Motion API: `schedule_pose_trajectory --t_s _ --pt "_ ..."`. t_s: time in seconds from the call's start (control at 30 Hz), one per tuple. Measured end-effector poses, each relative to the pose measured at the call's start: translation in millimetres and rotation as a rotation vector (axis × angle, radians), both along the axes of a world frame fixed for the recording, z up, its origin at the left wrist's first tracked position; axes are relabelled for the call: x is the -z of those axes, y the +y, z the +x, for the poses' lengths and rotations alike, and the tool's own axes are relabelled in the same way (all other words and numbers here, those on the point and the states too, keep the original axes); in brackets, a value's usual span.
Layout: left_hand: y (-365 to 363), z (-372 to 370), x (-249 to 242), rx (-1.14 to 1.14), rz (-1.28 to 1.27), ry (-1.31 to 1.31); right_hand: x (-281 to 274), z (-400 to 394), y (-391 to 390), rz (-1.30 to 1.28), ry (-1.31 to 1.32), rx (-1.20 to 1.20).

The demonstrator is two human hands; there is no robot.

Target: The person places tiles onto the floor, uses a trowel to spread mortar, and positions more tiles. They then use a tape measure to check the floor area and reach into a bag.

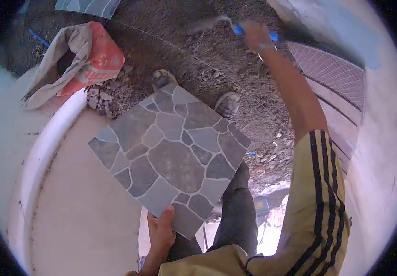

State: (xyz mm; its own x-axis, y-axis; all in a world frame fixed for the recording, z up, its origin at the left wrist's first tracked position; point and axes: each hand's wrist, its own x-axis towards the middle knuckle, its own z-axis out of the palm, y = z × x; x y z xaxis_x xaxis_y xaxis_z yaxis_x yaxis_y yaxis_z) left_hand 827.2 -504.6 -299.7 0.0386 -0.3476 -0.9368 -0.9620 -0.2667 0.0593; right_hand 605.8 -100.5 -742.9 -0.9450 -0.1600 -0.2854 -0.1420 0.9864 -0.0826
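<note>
My left hand (pixel 161 230) grips the lower edge of a square floor tile (pixel 175 161) patterned like grey paving stones with pale joints. Its thumb lies on the tile's face, and the fingers are hidden behind it. The tile is held in front of my legs. Away to the upper right, my right hand (pixel 257 37) is closed around the blue handle of a trowel (pixel 239 30). The trowel's blade is blurred, over dark soil or mortar (pixel 180 32). A thin string line (pixel 180 48) crosses that ground diagonally.
A torn red and beige sack (pixel 102 60) lies at the upper left beside broken rubble (pixel 111 94). Another tile (pixel 88 6) shows at the top edge. Patterned tiles (pixel 332 69) lie by the right wall. My shoes (pixel 228 104) stand on the soil. A pale wall curves along the left.
</note>
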Motion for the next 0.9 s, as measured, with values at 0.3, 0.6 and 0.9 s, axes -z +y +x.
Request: schedule_pose_trajectory --t_s 0.3,0.6,0.9 --pt "7.7 -8.7 4.9 0.019 0.078 0.048 -61.5 53.5 3.2 -0.044 -0.003 0.035" --pt "9.6 2.5 9.6 0.041 -0.010 -0.014 -35.6 -9.9 -50.5 0.057 -0.149 -0.084" --pt "12.0 -4.8 2.8 0.107 -0.004 -0.036 -53.5 63.2 64.8 -0.048 -0.223 0.020"
